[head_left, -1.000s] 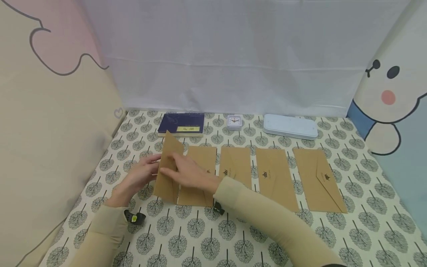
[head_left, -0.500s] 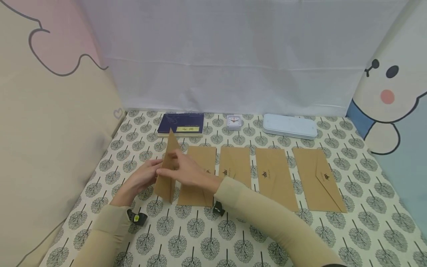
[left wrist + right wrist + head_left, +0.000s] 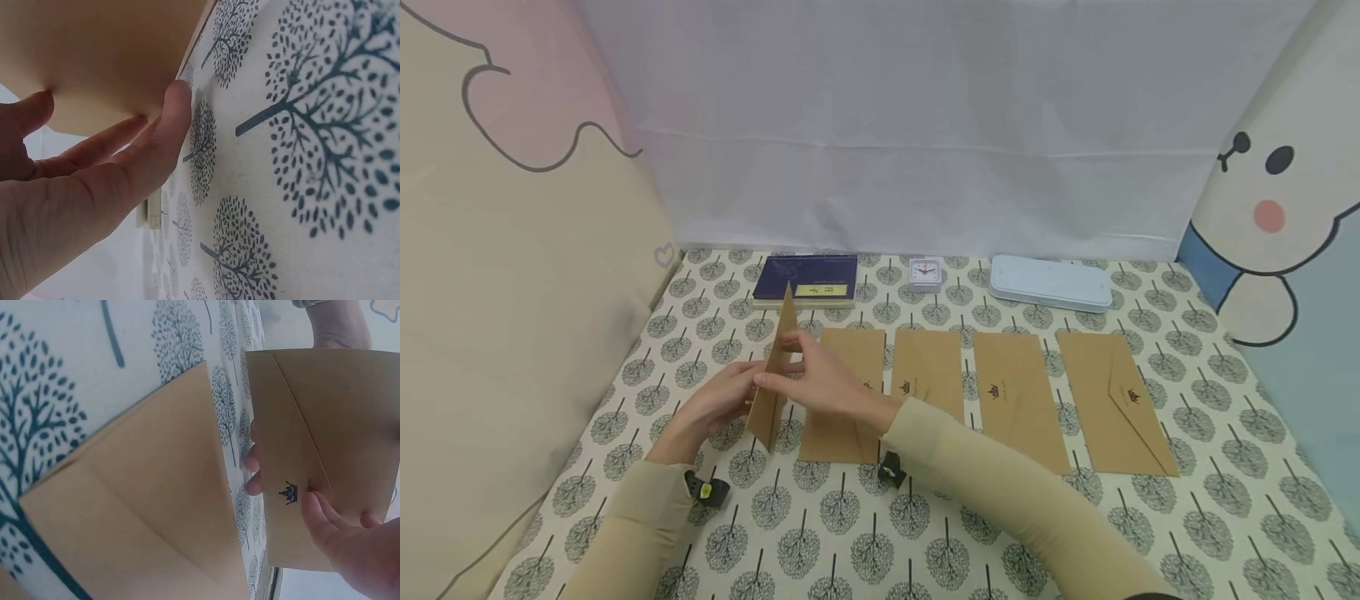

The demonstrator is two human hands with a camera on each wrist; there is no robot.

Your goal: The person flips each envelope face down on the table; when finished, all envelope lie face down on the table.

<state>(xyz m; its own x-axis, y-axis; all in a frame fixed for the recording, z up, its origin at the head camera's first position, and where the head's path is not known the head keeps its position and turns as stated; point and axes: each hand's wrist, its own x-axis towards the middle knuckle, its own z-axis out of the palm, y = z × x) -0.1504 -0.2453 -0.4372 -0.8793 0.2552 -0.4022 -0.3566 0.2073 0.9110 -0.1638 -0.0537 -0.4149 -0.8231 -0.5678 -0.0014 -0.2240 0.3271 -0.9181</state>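
A kraft-paper envelope with a crown print stands on its long edge, face turned to the right, between my two hands. My left hand holds it from behind; its thumb and fingertips touch the plain back in the left wrist view, with some fingertips showing past the lower edge in the right wrist view. On the front, my right hand holds the envelope with thumb and fingers at the flap, close to the crown. Just right of it, a second envelope lies flat, partly under my right hand.
Further right lie a third envelope and other envelopes in a row. Along the back stand a dark blue book, a small clock and a pale blue case. A tree-print cloth covers the table.
The held envelope has turned to stand more edge-on to the head view, its top edge shifting slightly right. My left hand has moved a little right; my right hand has shifted slightly with it.
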